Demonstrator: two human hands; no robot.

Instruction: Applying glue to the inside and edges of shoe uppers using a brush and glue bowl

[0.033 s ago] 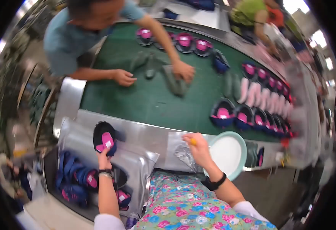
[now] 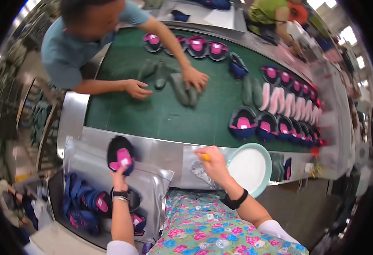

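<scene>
My left hand (image 2: 119,179) is closed on a dark navy shoe upper (image 2: 122,156) with a pink lining, held over the metal front ledge at left. Its thumb lies on the pink part. In the fingers of my right hand (image 2: 217,166) is a small yellow-handled tool (image 2: 206,157); its working end is too blurred to make out. That hand is above a clear plastic sheet (image 2: 198,168), just left of a pale teal basin (image 2: 267,166) with white content. Below my left wrist, more navy and pink uppers (image 2: 102,201) lie piled in a bin.
Across the green table (image 2: 152,121), a co-worker's hand (image 2: 195,78) touches green shoe lasts (image 2: 180,90). Uppers (image 2: 242,123) stand in rows at right, with pink insole-shaped pieces (image 2: 276,102) between them. More uppers (image 2: 197,46) line the far edge. A metal sheet (image 2: 146,182) covers part of the bin.
The view has shifted slightly. My left hand with the shoe upper has moved a little to the right. My right hand keeps its grip beside the basin.
</scene>
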